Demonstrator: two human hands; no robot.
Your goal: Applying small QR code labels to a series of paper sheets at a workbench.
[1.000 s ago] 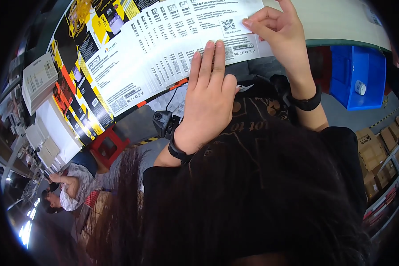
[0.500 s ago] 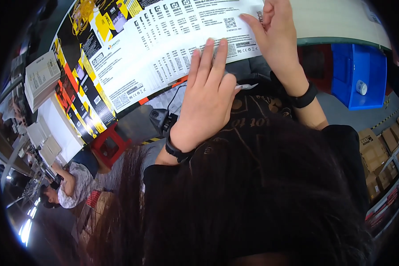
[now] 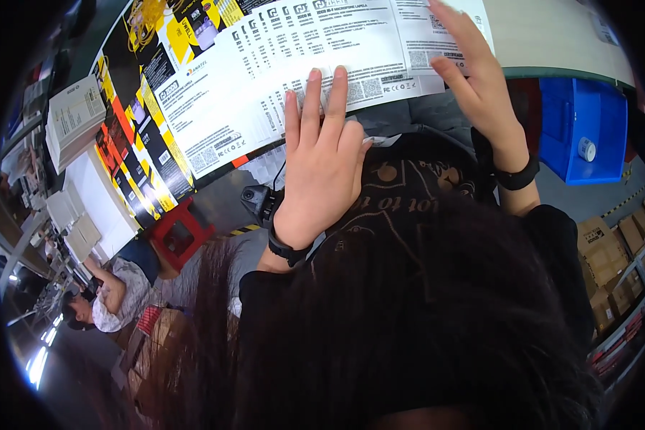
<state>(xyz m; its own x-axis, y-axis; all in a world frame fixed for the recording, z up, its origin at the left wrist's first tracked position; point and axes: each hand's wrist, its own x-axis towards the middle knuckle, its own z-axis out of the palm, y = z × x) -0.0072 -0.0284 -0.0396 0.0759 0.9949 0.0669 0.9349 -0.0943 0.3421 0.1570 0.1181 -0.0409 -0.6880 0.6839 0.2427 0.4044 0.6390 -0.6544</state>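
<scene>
Right hand (image 3: 480, 89) and a white printed paper sheet (image 3: 423, 41) have slid right, fingers apart, left hand (image 3: 322, 158) splayed on the fanned white stack (image 3: 279, 75) on the pale bench (image 3: 552, 43), so probably separating sheets, next needing a light pinch.

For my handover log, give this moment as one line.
left hand: touching overlapping white sheets | right hand: open over sheets' right end, contact unclear | blue bin: right side, white cylinder inside
</scene>
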